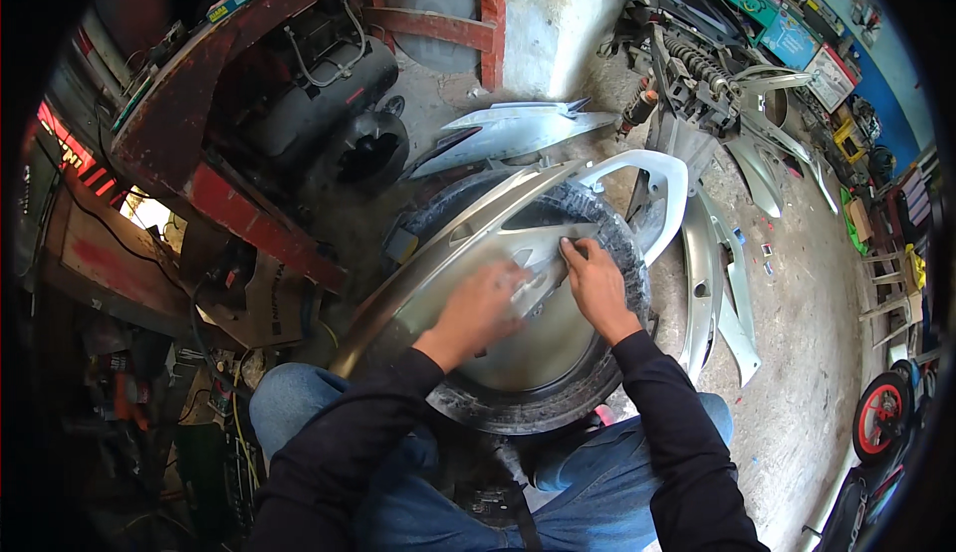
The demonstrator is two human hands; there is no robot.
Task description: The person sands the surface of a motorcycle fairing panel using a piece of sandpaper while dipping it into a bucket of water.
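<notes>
A long silver-grey motorcycle body panel (430,271) lies slanted across a black tyre (597,393) between my knees. Its far right end curves round in a pale loop. My right hand (601,291) is closed, thumb and fingers pinching the edge of the panel's inner part. Over the panel, my left hand (474,309) is smeared by motion, its fingertips near a light patch. Whether that hand holds anything is hidden by the blur. A dull round surface (528,358) shows inside the tyre's ring, below my hands.
Behind the tyre lies another silver panel (518,136). More pale panels (702,273) lie on the concrete floor at right, near a partly stripped motorcycle (687,74). A red frame (254,223) and a dark tank (329,94) stand at left. A red-rimmed wheel (880,416) is far right.
</notes>
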